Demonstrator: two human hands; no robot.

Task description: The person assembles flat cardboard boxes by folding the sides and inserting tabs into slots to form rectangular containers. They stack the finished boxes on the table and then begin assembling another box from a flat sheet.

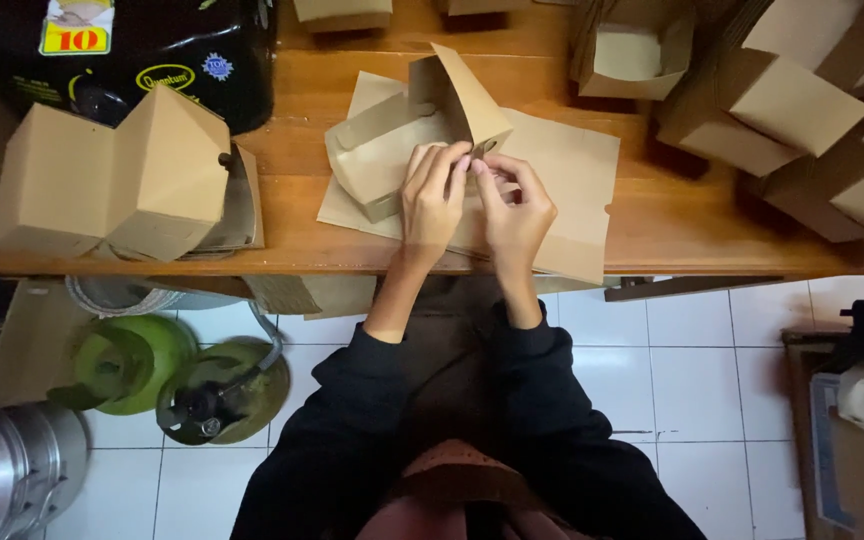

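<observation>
wooden planks make up the counter (652, 225), seen from straight above, with white floor tiles (692, 370) showing below its near edge. on it, near the middle, a half-folded brown paper box (392, 150) lies on top of a stack of flat box blanks (572, 190). the box's shallow tray opens upward and its lid flap (467, 95) stands up at an angle on the far side.

both hands meet at the near right corner of the box, just below the raised flap. the left hand (430, 200) rests over the tray's near wall, fingers pressed together and curled onto the cardboard edge. the right hand (514, 205) sits just beside it, fingertips pinching a small tab of the same box (the tab itself is mostly hidden under the fingers). the thumbs and fingertips of the two hands are touching or nearly so; i cannot tell which. the box thus lies beyond and slightly left of the hands, the blanks under and to the right of them.

at the left end of the counter stand finished folded boxes (112, 180), and more finished boxes (802, 110) are piled at the far right. under the counter, on the floor, two green gas cylinders (152, 375) sit by a steel pot (12, 470).
</observation>
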